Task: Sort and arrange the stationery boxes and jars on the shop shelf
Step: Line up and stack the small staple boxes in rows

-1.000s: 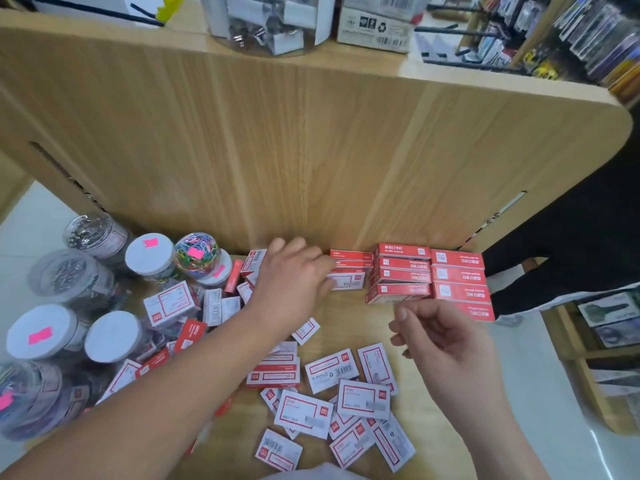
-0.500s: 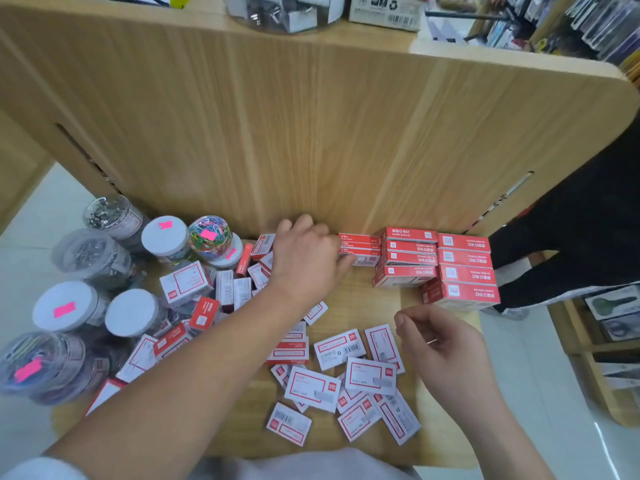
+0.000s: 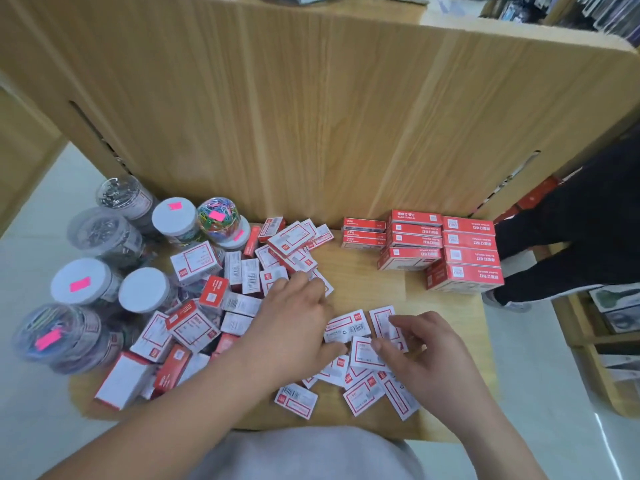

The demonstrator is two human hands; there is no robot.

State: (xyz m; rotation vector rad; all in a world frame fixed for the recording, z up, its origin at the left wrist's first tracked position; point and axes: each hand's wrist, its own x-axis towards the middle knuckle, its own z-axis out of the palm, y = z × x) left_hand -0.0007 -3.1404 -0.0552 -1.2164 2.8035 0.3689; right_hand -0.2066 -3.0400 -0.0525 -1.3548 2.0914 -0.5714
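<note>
Our left hand had come back from the rear of the shelf, leaving the thin red boxes stacked against the back panel beside the larger red boxes. It lay over the loose white boxes mid-shelf, fingers spread flat, gripping nothing. Our right hand had dropped onto the same scatter, fingertips on a box; whether they pinched it we could not tell. We judged one stack placed, while the jars at the left waited unsorted.
</note>
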